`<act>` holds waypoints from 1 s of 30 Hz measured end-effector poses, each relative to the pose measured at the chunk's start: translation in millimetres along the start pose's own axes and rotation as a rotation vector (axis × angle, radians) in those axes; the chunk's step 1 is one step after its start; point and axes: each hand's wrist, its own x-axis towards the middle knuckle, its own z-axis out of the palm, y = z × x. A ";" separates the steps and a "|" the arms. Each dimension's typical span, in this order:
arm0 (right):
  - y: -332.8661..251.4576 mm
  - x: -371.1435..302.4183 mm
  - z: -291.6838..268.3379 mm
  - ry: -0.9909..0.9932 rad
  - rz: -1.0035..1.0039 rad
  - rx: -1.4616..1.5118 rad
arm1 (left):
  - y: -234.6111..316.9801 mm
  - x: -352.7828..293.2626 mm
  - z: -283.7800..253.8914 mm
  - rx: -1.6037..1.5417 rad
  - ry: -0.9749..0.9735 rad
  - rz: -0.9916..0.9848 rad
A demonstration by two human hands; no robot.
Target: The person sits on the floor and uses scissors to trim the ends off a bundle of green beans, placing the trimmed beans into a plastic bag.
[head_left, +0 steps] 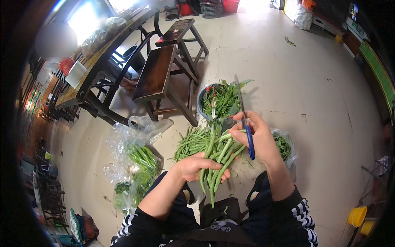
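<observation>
My left hand (200, 168) is closed around a bunch of long green beans (213, 179), whose ends hang down past the fingers. With my right hand (260, 138) I hold blue-handled scissors (250, 144), the narrow blades pointing up and away from me. The right thumb and fingertips also meet at the upper ends of the bunch. Just beyond my left hand, a pile of green beans (190, 143) lies on the floor. Behind it stands a round tub (200, 102) filled with leafy trimmings and stems.
A clear bag of cut green beans (284, 147) sits right of my right forearm. Plastic bags of leafy greens (142, 158) lie at the left. Two wooden stools (155, 73) and a long table (92, 78) stand farther left. Scraps dot the tiled floor (321, 136).
</observation>
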 end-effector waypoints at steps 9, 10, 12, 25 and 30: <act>-11.3 -1.6 -6.5 -0.232 0.077 -0.013 | -0.6 0.6 2.9 0.043 -0.024 -0.050; -12.7 -1.4 -6.1 -0.239 0.089 -0.030 | -1.3 0.9 2.8 0.028 -0.039 -0.056; -11.9 -1.1 -3.7 -0.242 0.089 -0.028 | -4.0 1.1 2.4 -0.002 -0.068 -0.069; 7.0 0.9 -7.2 0.009 0.020 0.186 | -5.5 3.8 3.3 -0.002 -0.032 0.054; 0.5 -10.3 -3.9 -0.184 0.105 0.160 | 1.4 6.0 9.3 0.323 0.119 0.168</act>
